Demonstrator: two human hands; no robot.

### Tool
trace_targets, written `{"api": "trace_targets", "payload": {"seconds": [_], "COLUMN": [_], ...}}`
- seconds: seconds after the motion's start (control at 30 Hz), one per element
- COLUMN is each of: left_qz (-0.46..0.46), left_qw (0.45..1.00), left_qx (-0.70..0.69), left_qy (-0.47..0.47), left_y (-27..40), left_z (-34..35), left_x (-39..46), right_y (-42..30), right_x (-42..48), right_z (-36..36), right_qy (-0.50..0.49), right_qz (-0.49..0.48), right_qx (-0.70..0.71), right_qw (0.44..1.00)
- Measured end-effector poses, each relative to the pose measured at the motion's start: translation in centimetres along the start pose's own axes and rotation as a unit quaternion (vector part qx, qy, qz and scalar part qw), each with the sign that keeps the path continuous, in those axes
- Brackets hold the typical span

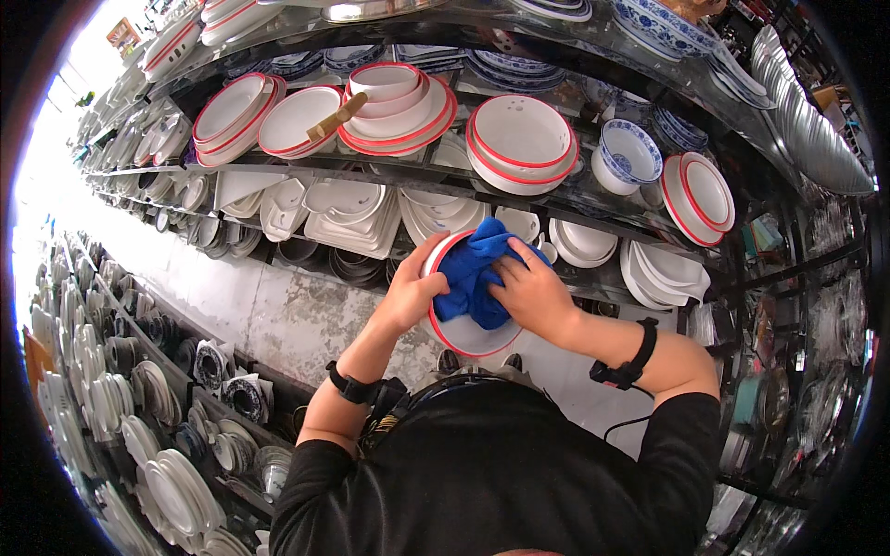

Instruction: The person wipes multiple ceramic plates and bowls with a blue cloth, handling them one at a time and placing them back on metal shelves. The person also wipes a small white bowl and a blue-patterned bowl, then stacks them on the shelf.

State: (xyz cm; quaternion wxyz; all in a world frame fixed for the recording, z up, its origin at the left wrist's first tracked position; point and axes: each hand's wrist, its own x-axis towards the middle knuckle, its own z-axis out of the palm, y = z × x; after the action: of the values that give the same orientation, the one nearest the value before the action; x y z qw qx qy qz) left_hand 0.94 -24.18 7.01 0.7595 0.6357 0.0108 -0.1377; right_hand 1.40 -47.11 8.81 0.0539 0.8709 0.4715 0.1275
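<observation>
In front of my body I hold a white bowl or deep plate with a red rim (480, 342). My left hand (411, 286) grips its left edge, the thumb over the rim. A crumpled blue cloth (464, 274) covers much of its inside. My right hand (532, 290) presses the cloth against it, fingers partly sunk in the folds. The dish's right side is hidden by the cloth and that hand. Beyond it on the shelf stand stacked red-rimmed dishes (523, 132) and a blue-and-white bowl (629, 153).
A wooden-looking rod (337, 118) juts out by the stacked red-rimmed bowls (386, 80). White dishes (354, 215) fill the lower shelf just ahead. To the left, another rack holds many plates (182, 490). A metal leaf-shaped tray (799, 118) hangs over the upper right shelf edge.
</observation>
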Motion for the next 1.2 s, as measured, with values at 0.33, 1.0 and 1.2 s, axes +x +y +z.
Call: {"api": "trace_targets", "payload": {"seconds": [0.33, 1.0, 1.2], "left_qz": [0.031, -0.063, -0.060], "left_qw": [0.998, 0.938, 0.929], "left_qx": [-0.034, -0.337, -0.365], "left_qy": [0.034, -0.057, 0.004], "left_y": [-2.1, -3.2, -1.7], "left_z": [0.7, -0.1, 0.4], "left_x": [2.1, -0.7, -0.5], "right_y": [2.5, -1.3, -1.5], "right_x": [-1.8, -4.2, -2.7], "right_z": [-0.1, 2.8, 5.6], "right_qy": [-0.204, 0.246, 0.230], "right_qz": [0.104, 0.210, 0.281], "right_qx": [0.692, 0.934, 0.926], "right_qw": [0.684, 0.150, 0.104]}}
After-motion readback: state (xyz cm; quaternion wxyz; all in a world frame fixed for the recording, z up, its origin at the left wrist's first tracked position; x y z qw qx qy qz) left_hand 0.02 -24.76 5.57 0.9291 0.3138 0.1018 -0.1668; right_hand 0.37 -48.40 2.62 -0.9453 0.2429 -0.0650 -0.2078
